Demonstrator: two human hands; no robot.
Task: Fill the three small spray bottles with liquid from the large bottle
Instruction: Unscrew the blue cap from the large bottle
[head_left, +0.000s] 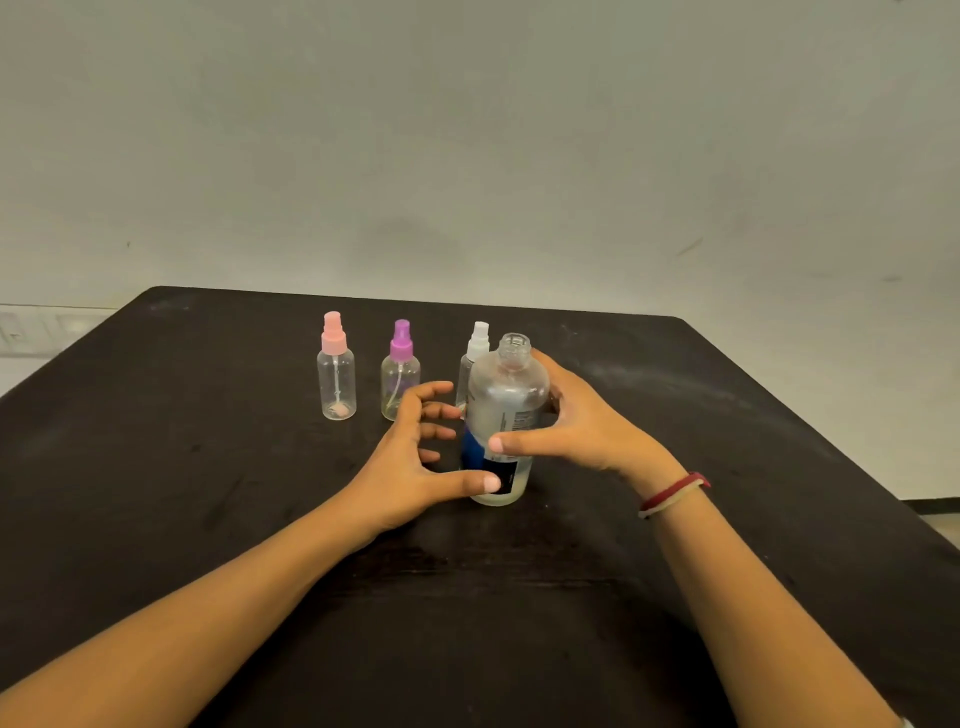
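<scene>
At the middle of the frame we see the large bottle (503, 415) standing upright on the black table (208, 467), its neck uncapped and its lower half wrapped in a blue and dark label. Our right hand (576, 421) is wrapped around its right side, thumb pressed across the front, so it is clamped on the bottle. Our left hand (415, 452) sits just left of it with fingers spread and curled apart; the thumb tip reaches the bottle's base, but we cannot tell whether it truly grips. A red and pale band (672, 493) circles the right wrist. Behind, a row of three small spray bottles stands upright: the pink-capped one (336, 366) farthest left, the purple-capped one (400, 370) partly behind our left fingers, and the white-capped one (475, 358) largely hidden by the large bottle. A grey wall (467, 130) fills the upper frame.
</scene>
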